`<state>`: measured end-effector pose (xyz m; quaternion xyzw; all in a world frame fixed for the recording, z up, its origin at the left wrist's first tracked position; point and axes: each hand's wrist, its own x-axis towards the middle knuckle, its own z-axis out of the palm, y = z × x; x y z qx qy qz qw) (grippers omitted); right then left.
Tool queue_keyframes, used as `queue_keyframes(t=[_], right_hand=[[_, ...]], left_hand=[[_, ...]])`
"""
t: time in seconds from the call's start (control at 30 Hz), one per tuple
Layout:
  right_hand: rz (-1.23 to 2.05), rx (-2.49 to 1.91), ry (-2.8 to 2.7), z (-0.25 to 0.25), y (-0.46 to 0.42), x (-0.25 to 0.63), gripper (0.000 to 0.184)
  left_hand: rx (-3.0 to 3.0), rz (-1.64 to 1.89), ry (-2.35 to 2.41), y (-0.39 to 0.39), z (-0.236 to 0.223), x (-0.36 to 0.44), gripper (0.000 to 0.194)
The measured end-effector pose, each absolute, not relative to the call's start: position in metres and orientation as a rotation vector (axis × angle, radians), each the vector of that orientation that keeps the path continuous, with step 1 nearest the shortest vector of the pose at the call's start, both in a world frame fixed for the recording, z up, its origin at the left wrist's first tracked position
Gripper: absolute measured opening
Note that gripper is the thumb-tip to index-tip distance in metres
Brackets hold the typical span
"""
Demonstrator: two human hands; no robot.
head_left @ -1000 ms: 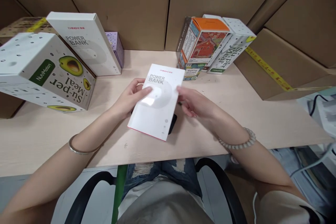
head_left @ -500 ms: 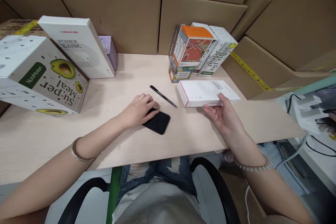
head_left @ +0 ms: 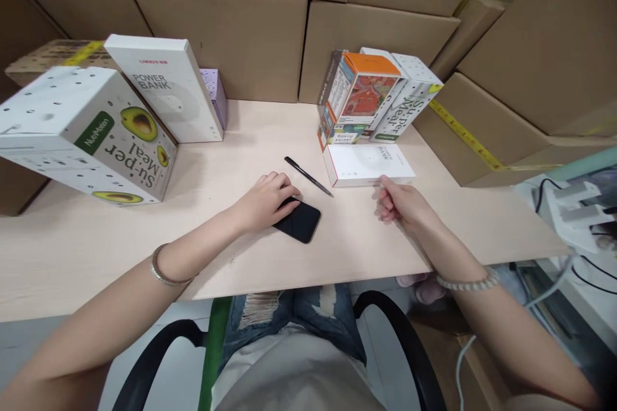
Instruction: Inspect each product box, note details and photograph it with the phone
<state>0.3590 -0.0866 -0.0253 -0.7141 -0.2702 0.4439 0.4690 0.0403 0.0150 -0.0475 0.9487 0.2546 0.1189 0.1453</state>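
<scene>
My left hand [head_left: 270, 201] rests at the left end of a black smartphone [head_left: 303, 221], fingers curled together over it and the thumb along its top. A black pen [head_left: 308, 176] lies slantwise on the table just beyond the phone. The flat white power bank box [head_left: 371, 166] lies on the table, right of the pen. With a fingertip, my right hand [head_left: 398, 201] touches the front edge of that box. Its other fingers are curled in and hold nothing.
At left stand a white Su-per Meal box [head_left: 130, 148], an upright power bank box [head_left: 168, 96] and a purple box [head_left: 218, 97]. Orange-topped boxes [head_left: 371, 87] and another Su-per Meal box [head_left: 407, 99] stand at back right. Cardboard cartons [head_left: 231, 38] wall the back.
The white power bank box went from tilted in my right hand to flat on the table, close to the orange boxes. My right fingers came off it and curled. The view shifted slightly.
</scene>
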Motion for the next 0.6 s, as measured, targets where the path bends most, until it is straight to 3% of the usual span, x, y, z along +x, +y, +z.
queue_keyframes(t=[0.13, 0.27, 0.37, 0.47, 0.53, 0.6], right_hand=[[1.092, -1.736, -0.924, -0.023, -0.079, 0.317, 0.042], [0.863, -1.570, -1.652, -0.005, -0.035, 0.252, 0.041], [0.624, -1.362, -1.863, 0.010, 0.027, 0.200, 0.018], [0.430, -1.252, -1.904, 0.022, 0.101, 0.156, 0.076], [0.401, -1.270, -1.879, 0.026, 0.146, 0.132, 0.097], [0.470, -1.287, -1.897, 0.025, 0.179, 0.113, 0.103]], left_hand=[[2.717, 0.348, 0.738, 0.012, -0.044, 0.041, 0.040], [2.597, 0.482, 0.804, 0.018, -0.048, 0.039, 0.038], [2.545, 0.589, 0.875, 0.028, -0.052, 0.034, 0.033], [2.613, 0.537, 0.955, 0.036, -0.050, 0.029, 0.033], [2.668, 0.508, 0.994, 0.039, -0.048, 0.026, 0.034], [2.717, 0.496, 1.017, 0.040, -0.046, 0.023, 0.034]])
